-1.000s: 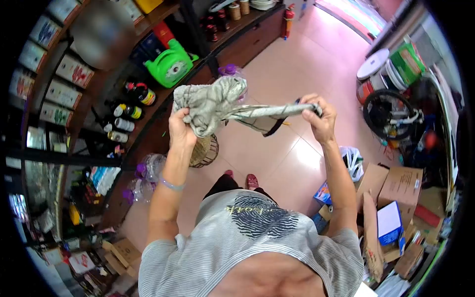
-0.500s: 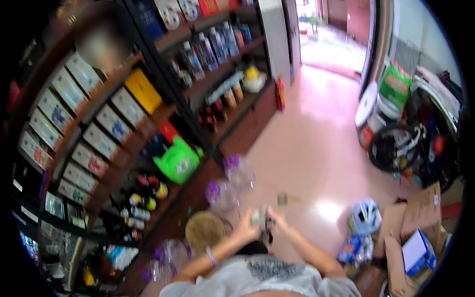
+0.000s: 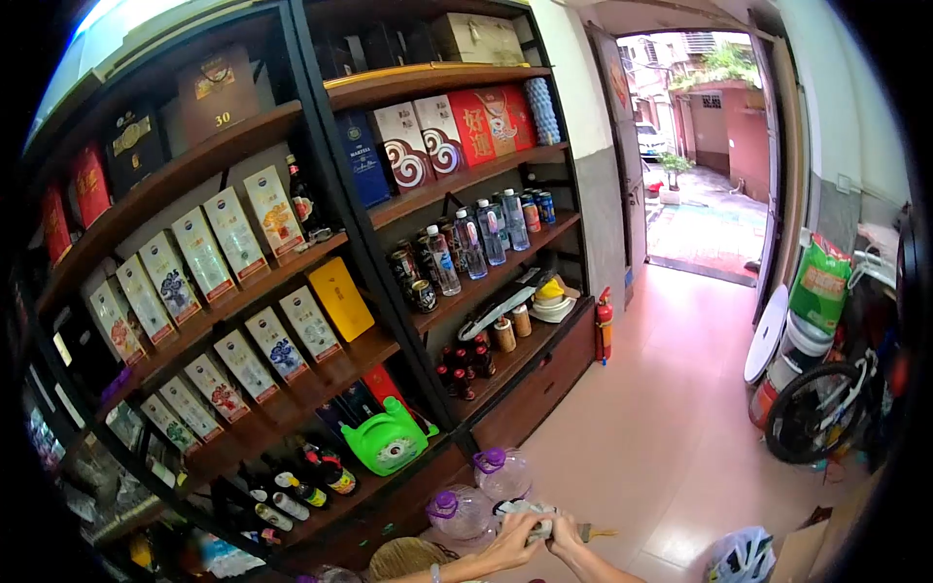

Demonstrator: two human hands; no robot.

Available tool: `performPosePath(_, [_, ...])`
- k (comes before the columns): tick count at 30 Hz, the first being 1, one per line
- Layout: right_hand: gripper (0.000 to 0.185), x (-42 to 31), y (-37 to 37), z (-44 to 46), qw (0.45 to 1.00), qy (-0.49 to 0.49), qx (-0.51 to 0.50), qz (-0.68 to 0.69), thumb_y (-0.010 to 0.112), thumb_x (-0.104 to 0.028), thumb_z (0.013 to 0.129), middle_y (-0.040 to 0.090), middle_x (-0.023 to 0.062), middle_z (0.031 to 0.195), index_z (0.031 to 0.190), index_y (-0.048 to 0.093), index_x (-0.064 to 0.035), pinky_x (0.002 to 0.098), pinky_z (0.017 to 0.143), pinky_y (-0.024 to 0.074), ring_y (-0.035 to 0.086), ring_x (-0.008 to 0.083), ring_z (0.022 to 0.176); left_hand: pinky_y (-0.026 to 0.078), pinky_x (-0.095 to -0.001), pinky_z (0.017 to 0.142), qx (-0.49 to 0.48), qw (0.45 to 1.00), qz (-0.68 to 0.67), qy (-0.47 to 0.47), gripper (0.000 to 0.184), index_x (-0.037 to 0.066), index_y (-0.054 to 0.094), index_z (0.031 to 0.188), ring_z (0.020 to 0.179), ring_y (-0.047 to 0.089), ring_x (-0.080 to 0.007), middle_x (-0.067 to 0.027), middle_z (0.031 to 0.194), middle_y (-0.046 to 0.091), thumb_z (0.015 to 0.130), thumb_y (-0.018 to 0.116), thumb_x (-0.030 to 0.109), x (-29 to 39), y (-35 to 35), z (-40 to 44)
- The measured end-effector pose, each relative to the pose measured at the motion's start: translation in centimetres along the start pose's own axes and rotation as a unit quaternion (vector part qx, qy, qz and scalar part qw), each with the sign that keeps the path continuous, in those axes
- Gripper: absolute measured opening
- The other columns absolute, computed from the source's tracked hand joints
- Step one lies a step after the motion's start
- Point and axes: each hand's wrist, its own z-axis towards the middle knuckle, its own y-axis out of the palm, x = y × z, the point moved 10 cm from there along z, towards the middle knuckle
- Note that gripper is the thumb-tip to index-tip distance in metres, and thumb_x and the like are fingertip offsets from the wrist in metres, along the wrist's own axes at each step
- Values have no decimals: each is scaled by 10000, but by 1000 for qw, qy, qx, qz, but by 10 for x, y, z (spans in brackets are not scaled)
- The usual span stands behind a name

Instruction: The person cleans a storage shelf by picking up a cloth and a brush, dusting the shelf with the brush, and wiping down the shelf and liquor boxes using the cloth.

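Low in the view, a bunched grey cloth (image 3: pixel 528 509) is squeezed between both hands. My left hand (image 3: pixel 513 540) has its fingers wrapped round it. Right beside it, my right hand (image 3: pixel 566 532) is closed on the cloth too. A brush-like thing with yellowish bristles (image 3: pixel 601 532) shows just right of the hands; whether it touches them I cannot tell. Large clear bottles with purple caps (image 3: pixel 463 515) stand on the floor to the left, near a round woven stool top (image 3: pixel 408 559).
Shelves (image 3: pixel 428 209) with boxes and bottles fill the left side. A green container (image 3: pixel 387 437) sits on a low shelf. A fire extinguisher (image 3: pixel 604 326) stands by the cabinet end. At right are a wheel (image 3: pixel 814 413), buckets and a plastic bag (image 3: pixel 741 557). An open doorway lies ahead.
The cloth was stretched between the hands, then gathered into a small bundle as they came together. The view has tilted up toward the shelves and doorway, leaving the hands at the bottom edge.
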Motion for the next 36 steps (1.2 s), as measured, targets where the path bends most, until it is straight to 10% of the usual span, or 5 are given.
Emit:
performPosePath(8, [399,-12,20,2,844,-55,-155,-510,577,-94,738,647,145,982,1131,585,-21,370,832,474,599,253,935,175,-521,1080,48,980,8,-193,1036,12,158,1434,1333,195,-437,-265,1433,218,689,733,444,-26,6,-36])
performPosePath(14, [344,65,56,-104,812,123,-449,-352,631,-42,702,592,74,921,1038,568,-11,324,792,454,560,188,864,202,-547,1060,47,949,9,-313,1134,5,145,1433,1310,246,-442,-281,1399,278,608,786,445,-7,21,-124])
performPosePath(22, [409,169,95,-136,649,-17,-639,-413,627,-176,863,573,83,1031,1205,473,-13,288,815,462,547,144,978,411,-466,907,145,818,-114,-544,978,59,244,1407,1096,481,-414,-249,1178,501,592,773,176,-54,39,-280])
performPosePath(25, [325,262,71,-82,760,266,-459,-375,634,-168,836,568,106,960,1110,529,-31,323,772,474,583,211,854,427,-444,880,118,783,-118,-599,834,65,393,1299,1049,503,-393,-216,1137,535,564,777,145,-89,43,-346])
performPosePath(36, [411,543,-100,202,806,227,-184,-515,609,-329,836,568,70,1154,1144,529,-68,449,856,430,532,231,1015,469,-433,798,105,744,-16,-660,633,52,515,1096,949,544,-365,-171,993,554,544,797,182,-105,8,-545])
